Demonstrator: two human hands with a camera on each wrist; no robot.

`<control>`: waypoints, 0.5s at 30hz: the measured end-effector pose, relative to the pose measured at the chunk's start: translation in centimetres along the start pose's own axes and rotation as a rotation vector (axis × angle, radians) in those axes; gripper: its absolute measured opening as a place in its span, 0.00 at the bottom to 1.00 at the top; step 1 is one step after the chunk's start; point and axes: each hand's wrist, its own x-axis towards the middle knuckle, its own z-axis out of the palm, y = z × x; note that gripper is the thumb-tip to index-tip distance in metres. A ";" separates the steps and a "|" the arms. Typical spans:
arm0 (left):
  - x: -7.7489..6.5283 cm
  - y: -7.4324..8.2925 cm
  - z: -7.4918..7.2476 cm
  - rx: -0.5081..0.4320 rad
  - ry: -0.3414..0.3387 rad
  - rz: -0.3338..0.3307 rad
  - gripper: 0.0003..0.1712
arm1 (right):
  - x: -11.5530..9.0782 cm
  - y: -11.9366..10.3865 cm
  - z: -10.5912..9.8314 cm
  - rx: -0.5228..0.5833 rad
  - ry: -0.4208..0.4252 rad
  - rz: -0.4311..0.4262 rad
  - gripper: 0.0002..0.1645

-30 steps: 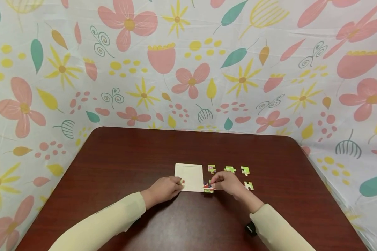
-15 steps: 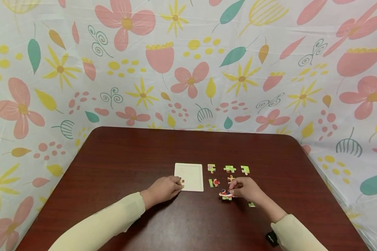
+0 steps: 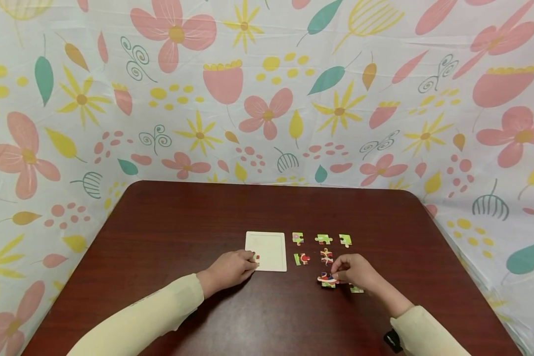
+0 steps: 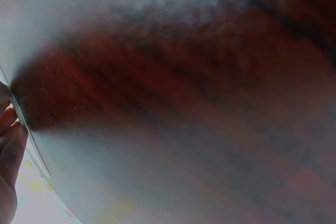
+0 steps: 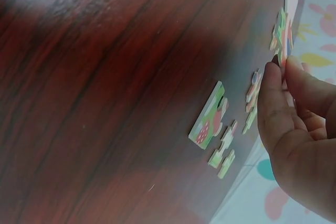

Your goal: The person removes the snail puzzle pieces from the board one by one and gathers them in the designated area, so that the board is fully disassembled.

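My left hand (image 3: 228, 268) grips the near-left edge of a square cream puzzle board (image 3: 271, 244). A small piece with red and white (image 3: 257, 258) shows on the board beside the fingertips; my hand hides part of it. In the left wrist view, fingers (image 4: 13, 145) lie along the board's thin edge (image 4: 37, 158). Between thumb and fingers, my right hand (image 3: 356, 273) pinches a puzzle piece (image 3: 327, 280) coloured red, white, blue and green, right of the board. The right wrist view shows this piece (image 5: 282, 32) tilted at the fingertips.
Loose puzzle pieces lie right of the board: a pink-and-green one (image 3: 297, 238), two green ones (image 3: 323, 239) behind, a red-and-green one (image 3: 302, 258) and a red-and-yellow one (image 3: 327, 255). Another (image 3: 357, 289) is partly behind my right hand. The dark wooden table (image 3: 196, 212) meets a floral cloth (image 3: 267, 64).
My right hand has moved right and nearer to me, away from the board, carrying the pinched puzzle piece. My left hand has stayed on the puzzle board.
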 end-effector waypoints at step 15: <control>0.0 0.0 0.2 0.005 0.028 0.008 0.06 | -0.3 0.9 -0.3 -0.120 0.046 0.001 0.06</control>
